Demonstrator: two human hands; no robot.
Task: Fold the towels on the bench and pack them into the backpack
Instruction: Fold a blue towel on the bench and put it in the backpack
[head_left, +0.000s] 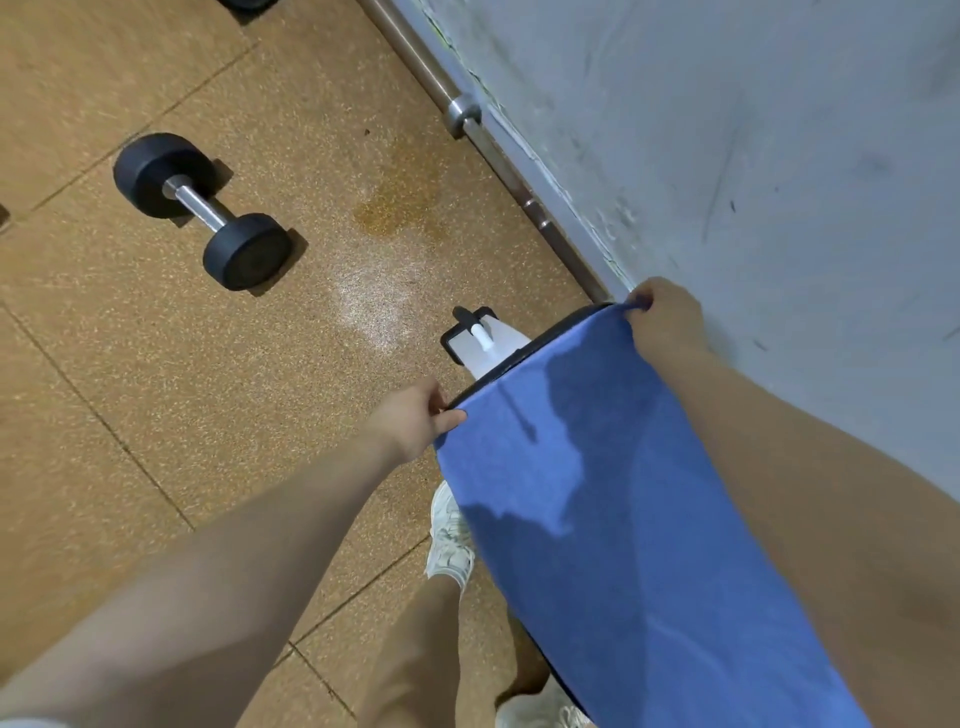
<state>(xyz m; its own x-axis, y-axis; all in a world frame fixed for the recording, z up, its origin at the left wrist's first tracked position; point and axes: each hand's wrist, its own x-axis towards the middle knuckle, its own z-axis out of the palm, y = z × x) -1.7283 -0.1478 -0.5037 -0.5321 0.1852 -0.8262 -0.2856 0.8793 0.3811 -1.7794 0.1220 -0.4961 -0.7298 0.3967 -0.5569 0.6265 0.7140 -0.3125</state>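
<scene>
both hands pinch the far corners of a blue towel (613, 519): the left hand (415, 415) nips the near-left corner between thumb and curled fingers, and the right hand (667, 317) grips the corner close to the wall (779, 156). the towel lies spread flat along the bench (524, 358), covering nearly all of it (only a thin black rim shows at the far end). a white and black bench foot (475, 338) pokes out beyond that end. on the brown floor (156, 389), well apart to the left, rests a black dumbbell (202, 210). a steel barbell (467, 117) lies along the foot of the wall. white shoes (449, 540) show beside the bench.
</scene>
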